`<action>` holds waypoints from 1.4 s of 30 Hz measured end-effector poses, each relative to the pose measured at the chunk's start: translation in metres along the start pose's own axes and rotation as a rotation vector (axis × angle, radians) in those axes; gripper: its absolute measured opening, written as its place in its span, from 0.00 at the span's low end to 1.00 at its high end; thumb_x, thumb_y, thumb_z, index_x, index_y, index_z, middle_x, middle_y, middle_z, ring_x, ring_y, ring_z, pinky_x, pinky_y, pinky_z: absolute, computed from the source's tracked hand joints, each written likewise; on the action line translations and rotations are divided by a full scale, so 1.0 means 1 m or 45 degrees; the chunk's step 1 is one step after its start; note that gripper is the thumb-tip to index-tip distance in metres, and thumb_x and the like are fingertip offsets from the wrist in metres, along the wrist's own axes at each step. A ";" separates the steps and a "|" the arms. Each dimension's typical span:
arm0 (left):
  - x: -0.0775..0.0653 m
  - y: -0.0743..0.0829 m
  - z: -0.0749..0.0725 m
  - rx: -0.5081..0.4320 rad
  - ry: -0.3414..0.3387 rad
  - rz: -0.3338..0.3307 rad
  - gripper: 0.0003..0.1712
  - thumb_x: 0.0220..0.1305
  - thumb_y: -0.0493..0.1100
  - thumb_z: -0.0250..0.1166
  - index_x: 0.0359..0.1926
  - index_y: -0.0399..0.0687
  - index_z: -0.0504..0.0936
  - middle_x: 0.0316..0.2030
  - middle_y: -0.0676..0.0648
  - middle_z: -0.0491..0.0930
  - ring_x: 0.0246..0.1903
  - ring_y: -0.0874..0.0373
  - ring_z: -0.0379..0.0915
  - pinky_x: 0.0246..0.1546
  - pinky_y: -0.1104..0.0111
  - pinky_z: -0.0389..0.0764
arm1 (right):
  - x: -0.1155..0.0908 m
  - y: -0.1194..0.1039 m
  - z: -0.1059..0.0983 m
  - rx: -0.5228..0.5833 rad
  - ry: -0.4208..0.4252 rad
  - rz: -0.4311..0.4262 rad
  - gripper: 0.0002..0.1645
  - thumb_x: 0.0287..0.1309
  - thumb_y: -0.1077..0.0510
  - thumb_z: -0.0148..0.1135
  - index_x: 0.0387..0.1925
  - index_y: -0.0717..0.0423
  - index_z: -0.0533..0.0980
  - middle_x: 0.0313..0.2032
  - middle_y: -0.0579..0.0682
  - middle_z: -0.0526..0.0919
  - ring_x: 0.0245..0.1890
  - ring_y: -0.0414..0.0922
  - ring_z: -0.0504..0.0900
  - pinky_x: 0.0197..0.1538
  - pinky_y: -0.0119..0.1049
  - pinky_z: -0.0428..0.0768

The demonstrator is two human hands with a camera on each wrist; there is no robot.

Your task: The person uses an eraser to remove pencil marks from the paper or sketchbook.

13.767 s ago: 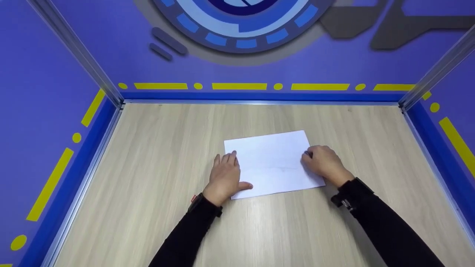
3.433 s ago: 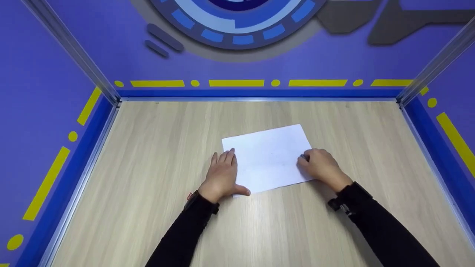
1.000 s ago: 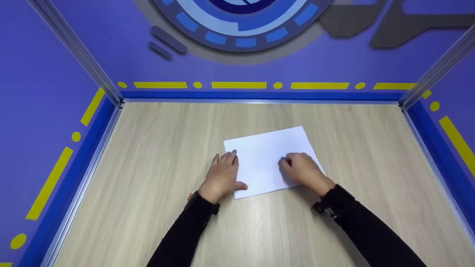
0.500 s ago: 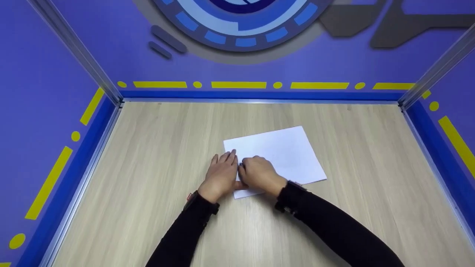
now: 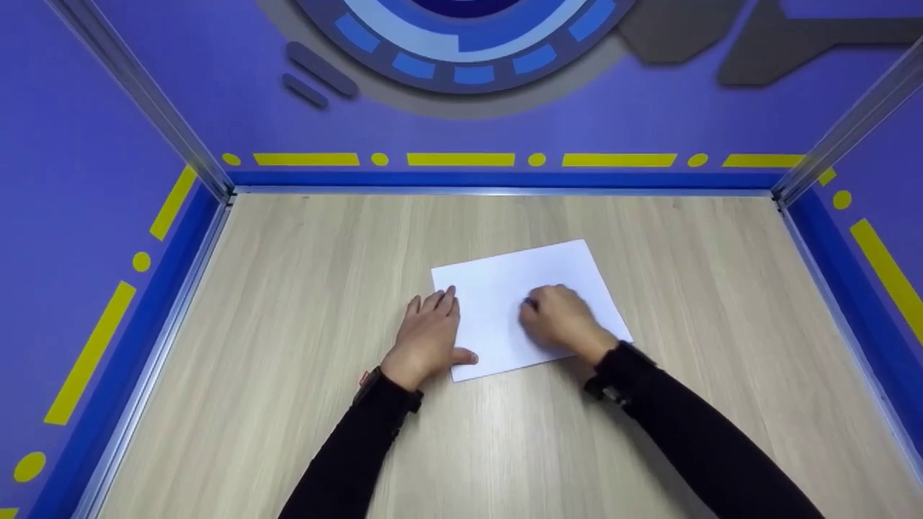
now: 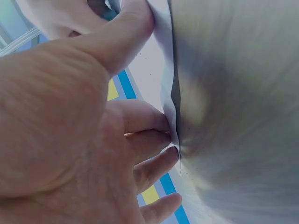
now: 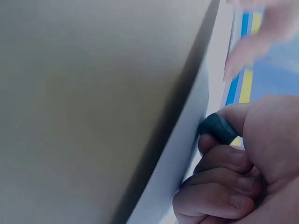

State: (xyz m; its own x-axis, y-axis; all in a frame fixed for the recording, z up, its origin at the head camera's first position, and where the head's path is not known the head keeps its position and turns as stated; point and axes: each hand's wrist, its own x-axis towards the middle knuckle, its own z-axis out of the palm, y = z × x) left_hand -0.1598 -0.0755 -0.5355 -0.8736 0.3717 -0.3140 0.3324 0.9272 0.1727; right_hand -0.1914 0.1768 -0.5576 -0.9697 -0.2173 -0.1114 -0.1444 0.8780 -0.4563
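A white sheet of paper (image 5: 497, 281) lies slightly turned on the wooden tabletop in the head view. Across its left edge rests my left hand (image 5: 424, 339), fingers extended and thumb spread, pressing the sheet down. My right hand (image 5: 562, 317) is over the paper, right of its middle, fingers curled. Between thumb and index finger it pinches a small dark teal eraser (image 7: 218, 128), whose end meets the paper in the right wrist view. Most of the eraser is hidden by the fingers. In the left wrist view the left fingertips (image 6: 159, 121) sit at the paper's edge.
A light wood tabletop (image 5: 324, 288) surrounds the paper. Blue panels with yellow dashes enclose it at the back wall (image 5: 476, 130) and both sides, with metal rails (image 5: 505, 191) along the edges.
The right hand with the eraser swept left to beside the left hand, then back right. The left hand stays on the paper. A faint grey mark seen earliest no longer shows.
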 end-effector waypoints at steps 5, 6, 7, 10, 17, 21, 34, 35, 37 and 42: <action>-0.001 0.000 0.000 -0.008 0.002 0.004 0.65 0.65 0.71 0.75 0.86 0.36 0.59 0.89 0.39 0.53 0.88 0.43 0.51 0.89 0.42 0.50 | -0.011 0.044 -0.022 -0.008 0.035 0.088 0.21 0.70 0.53 0.58 0.19 0.51 0.70 0.26 0.52 0.78 0.30 0.51 0.76 0.35 0.45 0.74; -0.001 0.000 0.000 -0.010 0.001 0.003 0.65 0.65 0.71 0.75 0.86 0.36 0.59 0.89 0.40 0.53 0.88 0.43 0.51 0.89 0.42 0.50 | -0.012 0.050 -0.025 -0.014 0.037 0.101 0.21 0.70 0.54 0.58 0.19 0.51 0.69 0.25 0.52 0.77 0.29 0.50 0.75 0.34 0.43 0.72; -0.001 0.000 0.000 -0.008 0.002 0.003 0.65 0.65 0.71 0.75 0.86 0.36 0.59 0.89 0.40 0.54 0.88 0.43 0.51 0.89 0.42 0.50 | -0.014 0.055 -0.028 -0.020 0.036 0.113 0.21 0.70 0.54 0.57 0.19 0.51 0.69 0.25 0.51 0.76 0.28 0.49 0.74 0.34 0.42 0.70; 0.000 0.000 0.000 -0.010 0.002 0.004 0.65 0.65 0.71 0.75 0.86 0.36 0.60 0.89 0.40 0.54 0.88 0.43 0.51 0.89 0.42 0.50 | -0.016 0.063 -0.033 -0.028 0.037 0.127 0.22 0.71 0.53 0.56 0.19 0.52 0.69 0.24 0.50 0.74 0.27 0.49 0.73 0.32 0.40 0.68; 0.000 0.001 -0.001 -0.013 0.011 0.009 0.65 0.65 0.71 0.75 0.86 0.35 0.60 0.89 0.39 0.54 0.88 0.43 0.51 0.89 0.42 0.49 | -0.018 0.059 -0.032 -0.026 0.056 0.163 0.23 0.75 0.50 0.56 0.22 0.55 0.76 0.25 0.52 0.78 0.28 0.50 0.75 0.33 0.41 0.70; 0.001 0.001 0.000 -0.003 0.014 0.004 0.65 0.64 0.71 0.76 0.86 0.35 0.61 0.89 0.39 0.55 0.88 0.43 0.52 0.89 0.42 0.50 | -0.022 0.047 -0.023 0.081 0.095 0.128 0.26 0.76 0.50 0.58 0.19 0.51 0.69 0.20 0.46 0.70 0.24 0.47 0.71 0.30 0.39 0.67; -0.001 -0.001 -0.001 -0.010 0.069 0.029 0.66 0.61 0.71 0.77 0.84 0.34 0.63 0.87 0.38 0.58 0.86 0.42 0.56 0.88 0.40 0.52 | -0.012 -0.052 0.019 0.042 0.028 -0.224 0.22 0.74 0.51 0.66 0.21 0.54 0.80 0.21 0.53 0.83 0.28 0.55 0.83 0.38 0.54 0.84; -0.002 -0.001 0.000 -0.009 0.080 0.032 0.66 0.61 0.71 0.78 0.84 0.34 0.64 0.87 0.38 0.59 0.86 0.42 0.57 0.88 0.39 0.53 | -0.011 -0.059 0.023 0.039 0.011 -0.245 0.22 0.74 0.51 0.65 0.21 0.53 0.80 0.21 0.53 0.84 0.28 0.55 0.84 0.38 0.55 0.84; -0.002 -0.001 0.000 -0.007 0.096 0.043 0.64 0.62 0.69 0.78 0.83 0.34 0.65 0.87 0.38 0.60 0.86 0.42 0.58 0.87 0.39 0.55 | -0.009 -0.070 0.030 0.019 -0.030 -0.282 0.23 0.75 0.51 0.63 0.20 0.52 0.80 0.21 0.53 0.84 0.28 0.56 0.84 0.37 0.56 0.84; -0.003 -0.001 0.000 0.032 0.120 0.059 0.61 0.63 0.67 0.77 0.83 0.34 0.66 0.86 0.38 0.62 0.85 0.42 0.59 0.85 0.39 0.59 | -0.007 -0.082 0.040 -0.056 -0.059 -0.308 0.23 0.73 0.51 0.61 0.19 0.52 0.78 0.23 0.56 0.85 0.29 0.58 0.85 0.36 0.58 0.85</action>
State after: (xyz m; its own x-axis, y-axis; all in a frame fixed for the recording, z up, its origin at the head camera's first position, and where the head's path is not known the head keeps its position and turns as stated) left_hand -0.1574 -0.0775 -0.5351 -0.8863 0.4094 -0.2166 0.3812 0.9104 0.1610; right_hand -0.1646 0.0893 -0.5546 -0.8961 -0.4417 -0.0446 -0.3804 0.8157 -0.4357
